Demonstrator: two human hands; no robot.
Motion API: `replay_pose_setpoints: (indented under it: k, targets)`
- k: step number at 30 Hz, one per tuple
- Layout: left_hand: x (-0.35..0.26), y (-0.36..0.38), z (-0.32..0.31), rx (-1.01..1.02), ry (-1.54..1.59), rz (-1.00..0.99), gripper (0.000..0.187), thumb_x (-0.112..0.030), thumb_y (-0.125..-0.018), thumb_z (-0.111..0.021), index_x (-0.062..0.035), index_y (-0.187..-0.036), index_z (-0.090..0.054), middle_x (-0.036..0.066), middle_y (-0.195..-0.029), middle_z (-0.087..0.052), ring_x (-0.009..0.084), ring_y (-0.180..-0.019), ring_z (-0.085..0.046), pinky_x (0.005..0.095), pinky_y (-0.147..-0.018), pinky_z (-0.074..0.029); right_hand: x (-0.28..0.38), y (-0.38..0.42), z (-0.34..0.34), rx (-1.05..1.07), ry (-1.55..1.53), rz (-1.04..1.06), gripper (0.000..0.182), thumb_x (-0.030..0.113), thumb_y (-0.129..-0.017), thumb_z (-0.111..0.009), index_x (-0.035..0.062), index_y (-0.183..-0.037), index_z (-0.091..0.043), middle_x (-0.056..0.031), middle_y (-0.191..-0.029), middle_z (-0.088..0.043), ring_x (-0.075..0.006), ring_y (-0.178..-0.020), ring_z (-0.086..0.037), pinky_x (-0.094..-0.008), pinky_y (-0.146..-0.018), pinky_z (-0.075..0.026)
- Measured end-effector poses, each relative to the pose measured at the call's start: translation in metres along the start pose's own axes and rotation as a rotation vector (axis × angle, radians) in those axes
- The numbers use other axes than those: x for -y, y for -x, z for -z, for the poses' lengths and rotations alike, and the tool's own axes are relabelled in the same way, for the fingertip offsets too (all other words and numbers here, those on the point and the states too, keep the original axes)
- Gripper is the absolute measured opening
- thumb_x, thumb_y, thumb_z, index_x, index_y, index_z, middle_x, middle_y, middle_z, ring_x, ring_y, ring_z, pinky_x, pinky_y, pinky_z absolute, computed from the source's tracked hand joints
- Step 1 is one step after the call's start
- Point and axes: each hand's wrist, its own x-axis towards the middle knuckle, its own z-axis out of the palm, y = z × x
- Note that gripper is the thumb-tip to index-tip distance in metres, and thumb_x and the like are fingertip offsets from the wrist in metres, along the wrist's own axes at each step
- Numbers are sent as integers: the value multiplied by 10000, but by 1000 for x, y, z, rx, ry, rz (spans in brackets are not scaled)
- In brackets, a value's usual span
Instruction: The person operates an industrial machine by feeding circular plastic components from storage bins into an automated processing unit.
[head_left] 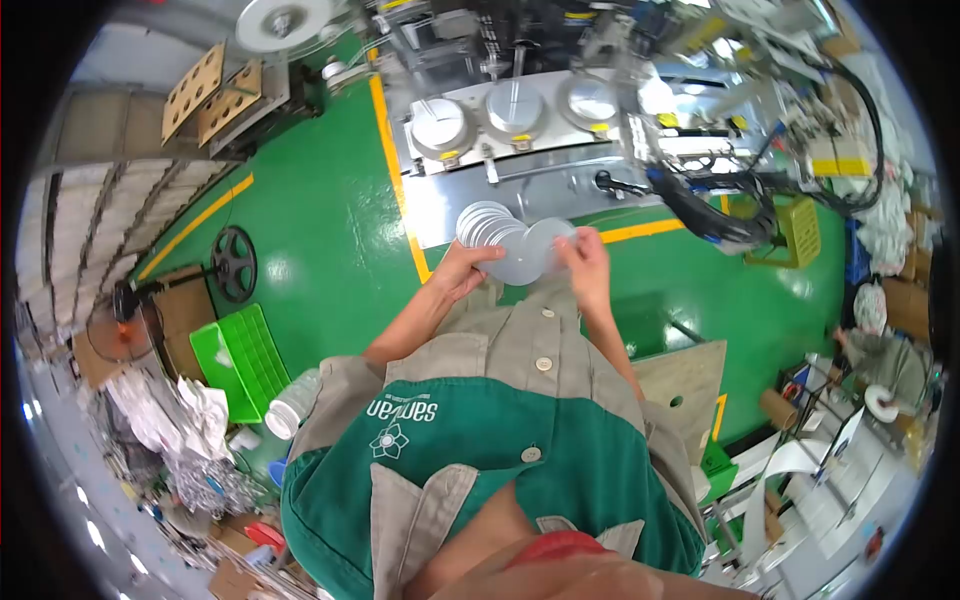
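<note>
My left hand (462, 270) is closed on a fanned stack of thin, round, silvery-white discs (484, 222), its thumb pressed on top near the edge. At the right end of the fan, my right hand (588, 262) pinches the rim of one disc (549, 240), which overlaps the others in this view. The fingers under the stack are partly hidden. Both hands are in front of my waist, close to the front edge of a steel machine table (445, 205).
Ahead, the machine carries three round metal stations, including a middle one (515, 106). Black hoses (700, 210) hang at its right. A green crate (240, 362) and a black handwheel (233, 264) are at left. Another person (890, 365) is at far right, beyond a wooden board (685, 385).
</note>
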Motion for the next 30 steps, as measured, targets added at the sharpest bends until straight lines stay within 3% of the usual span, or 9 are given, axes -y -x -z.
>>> replay_pose_setpoints:
  k: [3, 6, 11, 13, 15, 17, 20, 25, 30]
  targets:
    - [-14, 7, 33, -49, 18, -91, 531, 89, -696, -655, -44, -1182, -488, 80, -1091, -581, 210, -996, -589, 376, -852, -513, -29, -41, -1, -279, -112, -71, 208, 146, -847, -619, 15, -967, -512, -6, -822, -542, -62, -709, -485, -214, -620, -402]
    - [-21, 10, 53, -78, 45, -168, 565, 89, -692, -654, -35, -1208, -458, 96, -1100, -577, 225, -998, -592, 399, -854, -522, -65, -70, -16, -244, 190, 181, 247, 155, -851, -612, -18, -986, -499, -47, -864, -559, -131, -770, -518, -271, -702, -435]
    - [-20, 14, 58, -123, 85, -176, 558, 82, -694, -666, -29, -1202, -463, 105, -1100, -575, 233, -1002, -591, 408, -838, -528, -56, -77, -33, -317, 670, 198, 348, 200, -824, -644, -20, -1052, -501, -158, -1000, -569, -216, -907, -547, -324, -791, -428]
    - [-18, 15, 53, -181, 124, -130, 553, 69, -700, -675, -33, -1202, -465, 101, -1099, -575, 229, -989, -595, 402, -832, -530, -32, -53, -48, -329, 818, 431, 408, 207, -814, -658, -19, -1111, -494, -160, -1070, -559, -210, -952, -540, -333, -808, -431]
    - [-7, 9, 58, -146, 107, -139, 535, 51, -714, -679, -35, -1199, -467, 96, -1096, -575, 219, -975, -597, 384, -815, -535, -38, -31, -66, 138, 171, 54, 422, 193, -799, -677, -18, -1122, -506, -119, -1028, -580, -174, -905, -548, -309, -778, -448]
    - [-5, 7, 52, -175, 182, -76, 484, 5, -748, -674, -34, -1187, -474, 91, -1092, -575, 208, -966, -597, 368, -800, -537, -14, -7, -84, 274, 236, -69, 386, 169, -787, -693, -12, -1086, -531, -57, -929, -598, -116, -803, -549, -260, -698, -459]
    - [-16, 10, 46, -169, 234, -49, 427, -49, -783, -661, -30, -1170, -483, 91, -1074, -580, 204, -953, -600, 355, -782, -541, -19, -1, -84, 185, -3, -149, 337, 143, -789, -689, -5, -1056, -545, -20, -865, -603, -72, -749, -545, -226, -653, -457]
    - [-15, 7, 44, -178, 54, -173, 448, -1, -756, -668, -23, -1163, -482, 109, -1065, -579, 224, -939, -606, 365, -770, -544, -13, 2, -74, 107, -184, -171, 306, 98, -817, -654, 5, -1076, -521, -53, -965, -610, -111, -848, -575, -248, -770, -465]
    - [-11, 2, 44, -126, 221, -197, 426, 7, -767, -654, 17, -1154, -476, 130, -1055, -587, 249, -963, -605, 373, -801, -538, -15, 3, -71, 110, -138, -206, 318, 95, -802, -669, -4, -1070, -528, -37, -903, -614, -78, -757, -566, -216, -657, -455]
